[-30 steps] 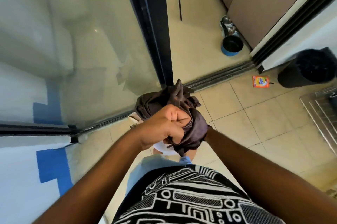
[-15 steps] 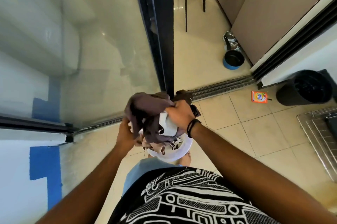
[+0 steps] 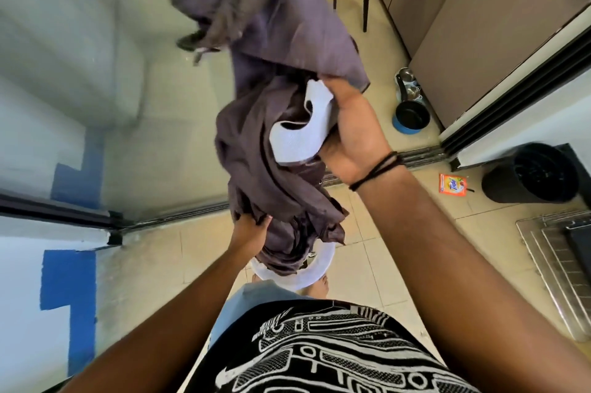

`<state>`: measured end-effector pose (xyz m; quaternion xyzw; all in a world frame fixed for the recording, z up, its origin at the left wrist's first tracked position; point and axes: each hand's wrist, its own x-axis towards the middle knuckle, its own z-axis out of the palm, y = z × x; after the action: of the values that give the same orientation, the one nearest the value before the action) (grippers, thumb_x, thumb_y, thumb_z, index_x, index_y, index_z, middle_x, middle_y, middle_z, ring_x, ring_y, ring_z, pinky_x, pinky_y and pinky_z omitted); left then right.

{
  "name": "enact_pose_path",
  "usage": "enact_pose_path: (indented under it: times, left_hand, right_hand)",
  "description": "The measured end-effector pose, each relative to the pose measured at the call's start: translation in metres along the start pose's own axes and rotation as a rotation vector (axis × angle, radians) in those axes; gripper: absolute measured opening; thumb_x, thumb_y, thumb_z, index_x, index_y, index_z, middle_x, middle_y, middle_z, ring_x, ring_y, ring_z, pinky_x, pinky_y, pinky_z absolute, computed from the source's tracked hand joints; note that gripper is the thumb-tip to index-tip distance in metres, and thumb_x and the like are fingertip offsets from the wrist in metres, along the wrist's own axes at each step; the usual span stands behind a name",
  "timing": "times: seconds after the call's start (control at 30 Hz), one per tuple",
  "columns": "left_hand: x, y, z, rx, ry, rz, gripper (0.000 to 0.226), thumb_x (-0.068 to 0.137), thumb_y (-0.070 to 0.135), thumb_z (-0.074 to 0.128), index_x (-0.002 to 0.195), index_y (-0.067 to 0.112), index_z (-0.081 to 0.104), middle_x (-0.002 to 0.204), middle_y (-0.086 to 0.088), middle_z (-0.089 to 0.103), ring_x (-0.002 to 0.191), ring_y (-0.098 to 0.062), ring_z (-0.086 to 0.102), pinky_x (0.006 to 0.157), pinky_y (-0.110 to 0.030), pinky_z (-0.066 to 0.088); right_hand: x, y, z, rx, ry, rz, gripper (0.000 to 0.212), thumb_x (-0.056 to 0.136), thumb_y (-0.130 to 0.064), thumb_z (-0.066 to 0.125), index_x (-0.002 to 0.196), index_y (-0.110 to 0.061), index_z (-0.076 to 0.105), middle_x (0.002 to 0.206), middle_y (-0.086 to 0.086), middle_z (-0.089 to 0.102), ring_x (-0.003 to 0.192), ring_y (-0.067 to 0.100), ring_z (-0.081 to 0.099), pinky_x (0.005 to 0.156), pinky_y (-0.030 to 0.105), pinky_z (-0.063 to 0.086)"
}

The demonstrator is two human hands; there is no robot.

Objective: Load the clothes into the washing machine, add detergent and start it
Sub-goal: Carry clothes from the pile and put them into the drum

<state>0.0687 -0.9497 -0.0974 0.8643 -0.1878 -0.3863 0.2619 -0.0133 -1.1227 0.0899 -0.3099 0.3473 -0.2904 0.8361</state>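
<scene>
Glass door (image 3: 80, 79): we note it beyond and to the left of both our hands, its dark track meeting the floor just past our left fingers.
Tiled floor (image 3: 377, 268): beige, under everything we hold.
Dark garment (image 3: 265, 149): purplish-grey cloth, bunched between our hands; its upper part flares above the right fingers, blurred; its lower end hangs down to the basin.
Black bin (image 3: 531, 173): on the floor, well to the right of our right wrist.
White basin (image 3: 315, 276): on the floor below our left fingers, mostly covered by the hanging cloth.
Right hand (image 3: 351, 133): we hold it high, palm toward us, fingers curled into the garment and a white cloth piece (image 3: 300, 139); a black cord circles the wrist.
Left hand (image 3: 251, 232): lower, fingers clenched on the garment's bottom folds.
Blue bowl (image 3: 411, 119): on the floor, right of the right hand.
Detergent packet (image 3: 452, 185): orange, flat on the tiles, just left of the bin, apart from both hands.
</scene>
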Motion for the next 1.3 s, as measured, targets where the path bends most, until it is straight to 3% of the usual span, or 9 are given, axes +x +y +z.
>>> enact_pose_path:
  times: [0.17, 0.3, 0.47, 0.63, 0.8, 0.9, 1.1, 1.2, 1.3]
  left_hand:
    - [-0.006, 0.002, -0.013, -0.213, 0.068, -0.028, 0.034, 0.099, 0.032, 0.057, 0.127, 0.014, 0.064, 0.118, -0.013, 0.070, 0.109, -0.036, 0.065, 0.091, -0.043, 0.053]
    - [-0.024, 0.028, -0.030, -0.483, 0.047, -0.026, 0.015, 0.097, 0.034, 0.062, 0.092, 0.029, 0.075, 0.098, 0.002, 0.076, 0.100, -0.023, 0.070, 0.095, -0.048, 0.055]
    - [-0.054, 0.093, -0.050, -0.672, 0.048, 0.155, 0.019, 0.098, 0.026, 0.061, 0.087, 0.024, 0.077, 0.098, -0.010, 0.077, 0.097, -0.028, 0.073, 0.095, -0.057, 0.054]
    - [-0.085, 0.156, -0.064, -0.944, -0.101, 0.293, 0.018, 0.100, 0.017, 0.057, 0.098, 0.006, 0.072, 0.097, -0.013, 0.074, 0.094, -0.025, 0.072, 0.086, -0.043, 0.059]
    - [-0.089, 0.176, -0.071, -1.139, -0.312, 0.328, 0.020, 0.100, 0.016, 0.053, 0.112, 0.004, 0.064, 0.106, -0.015, 0.069, 0.101, -0.026, 0.068, 0.082, -0.038, 0.059]
    - [-0.065, 0.161, -0.076, -0.909, -0.315, 0.400, 0.033, 0.094, 0.018, 0.064, 0.125, 0.010, 0.058, 0.125, -0.011, 0.067, 0.114, -0.026, 0.067, 0.092, -0.041, 0.056]
    - [-0.036, 0.084, -0.082, -0.124, -0.179, 0.578, 0.133, 0.049, 0.042, 0.098, 0.156, 0.039, 0.020, 0.160, 0.011, 0.030, 0.146, 0.000, 0.027, 0.117, -0.027, 0.028]
    - [-0.041, 0.048, -0.072, 0.150, -0.204, 0.630, 0.148, 0.038, 0.053, 0.098, 0.156, 0.046, 0.010, 0.165, 0.011, 0.016, 0.152, -0.007, 0.012, 0.123, -0.047, 0.023]
    - [-0.049, 0.039, -0.060, 0.178, -0.113, 0.672, 0.153, 0.036, 0.059, 0.096, 0.156, 0.046, 0.003, 0.164, 0.008, 0.020, 0.152, -0.017, 0.018, 0.119, -0.054, 0.027]
  right_hand:
    - [0.023, 0.022, -0.065, -0.529, 0.331, -0.155, 0.024, 0.081, -0.038, 0.070, 0.072, -0.017, 0.065, 0.078, 0.006, 0.066, 0.078, 0.021, 0.066, 0.073, 0.040, 0.053]
    - [0.020, 0.072, -0.132, -0.977, 0.278, 0.003, 0.034, 0.081, -0.047, 0.071, 0.079, -0.013, 0.064, 0.067, -0.003, 0.059, 0.061, 0.015, 0.052, 0.059, 0.029, 0.043]
    - [0.003, 0.135, -0.164, -1.222, -0.214, 0.355, 0.049, 0.056, -0.019, 0.077, 0.102, -0.006, 0.065, 0.101, 0.015, 0.071, 0.096, 0.029, 0.065, 0.089, 0.053, 0.053]
    - [-0.015, 0.149, -0.149, -1.412, -0.259, 0.390, 0.090, 0.050, -0.051, 0.090, 0.129, -0.018, 0.061, 0.123, 0.002, 0.065, 0.114, 0.023, 0.059, 0.103, 0.039, 0.047]
    - [-0.015, 0.138, -0.132, -1.257, 0.014, 0.244, 0.035, 0.089, -0.033, 0.068, 0.116, -0.010, 0.063, 0.108, 0.015, 0.068, 0.100, 0.031, 0.064, 0.090, 0.043, 0.053]
    - [-0.014, 0.139, -0.127, -1.082, 0.011, 0.202, 0.019, 0.091, -0.024, 0.067, 0.108, -0.015, 0.067, 0.100, 0.009, 0.070, 0.096, 0.028, 0.065, 0.088, 0.041, 0.053]
    - [-0.008, 0.142, -0.110, -0.872, 0.000, 0.193, 0.036, 0.089, -0.038, 0.066, 0.110, -0.009, 0.069, 0.107, 0.016, 0.073, 0.105, 0.035, 0.067, 0.094, 0.054, 0.052]
    - [0.002, 0.125, -0.093, -0.870, -0.006, 0.158, 0.073, 0.073, -0.068, 0.061, 0.101, -0.001, 0.068, 0.100, 0.022, 0.072, 0.096, 0.036, 0.069, 0.087, 0.057, 0.053]
    - [0.003, 0.094, -0.059, -0.818, -0.028, 0.127, 0.053, 0.084, -0.056, 0.062, 0.105, -0.007, 0.070, 0.100, 0.013, 0.075, 0.094, 0.030, 0.070, 0.091, 0.051, 0.055]
